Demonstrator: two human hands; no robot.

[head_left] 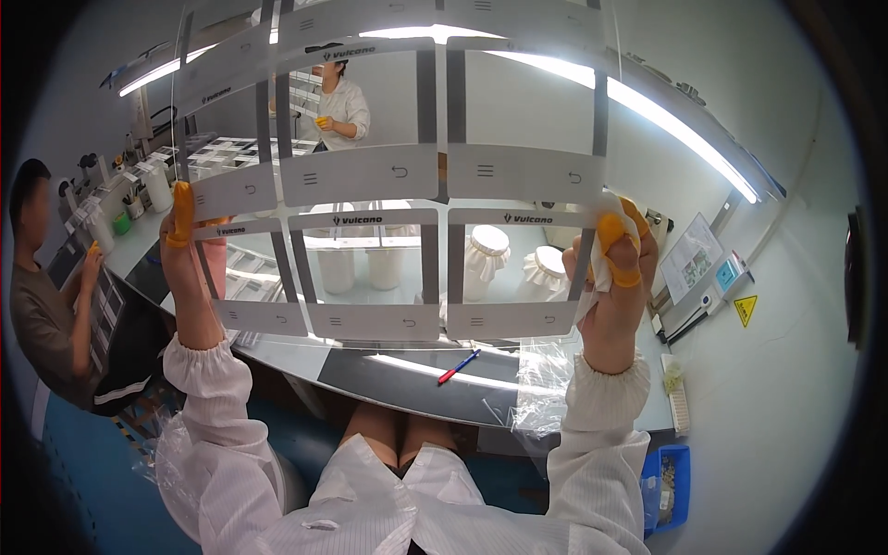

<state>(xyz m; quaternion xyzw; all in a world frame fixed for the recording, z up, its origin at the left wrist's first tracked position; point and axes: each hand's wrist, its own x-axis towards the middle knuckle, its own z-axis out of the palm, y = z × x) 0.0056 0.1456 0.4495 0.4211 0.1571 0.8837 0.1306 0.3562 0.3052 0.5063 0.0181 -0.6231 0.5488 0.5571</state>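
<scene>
Upright in front of me is a large clear sheet printed with several white-and-grey frames around see-through windows. My left hand, with yellow finger cots, closes on its left edge. My right hand, also in yellow finger cots, grips the right edge and has a white cloth bunched against the sheet. Through the lower windows I see white cloth-covered jars standing on the light bench. Some of my fingers are hidden behind the sheet and cloth.
A red-and-blue pen and crumpled clear plastic lie on the bench's near part. A co-worker sits at left; another person shows through the sheet. A blue bin stands low right. A tube lamp hangs above.
</scene>
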